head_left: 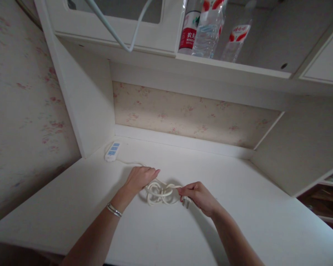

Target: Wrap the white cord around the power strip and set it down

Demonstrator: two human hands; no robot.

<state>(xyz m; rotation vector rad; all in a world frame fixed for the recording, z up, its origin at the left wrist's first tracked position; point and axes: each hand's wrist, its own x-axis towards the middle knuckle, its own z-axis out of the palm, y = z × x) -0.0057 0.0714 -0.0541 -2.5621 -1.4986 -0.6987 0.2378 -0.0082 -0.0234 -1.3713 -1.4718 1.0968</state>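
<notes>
A white power cord (158, 193) lies in a tangled, looped bundle between my two hands, just above or on the white desktop. My left hand (141, 178), with silver bangles at the wrist, is closed over the left side of the loops; its fingertips are partly hidden. On the other side, my right hand (196, 195) pinches the cord close to its white plug (186, 202), which hangs below the fingers with its prongs showing. From the bundle the cord runs back left to a white power strip (112, 150) with blue socket faces.
The white desk (144, 236) has side panels and a low back ledge (183, 142). Overhead, a shelf (233, 67) holds several plastic bottles (207, 37). A pale cable (122, 42) dangles before the upper cabinet. Floral wallpaper (30, 111) covers the left wall.
</notes>
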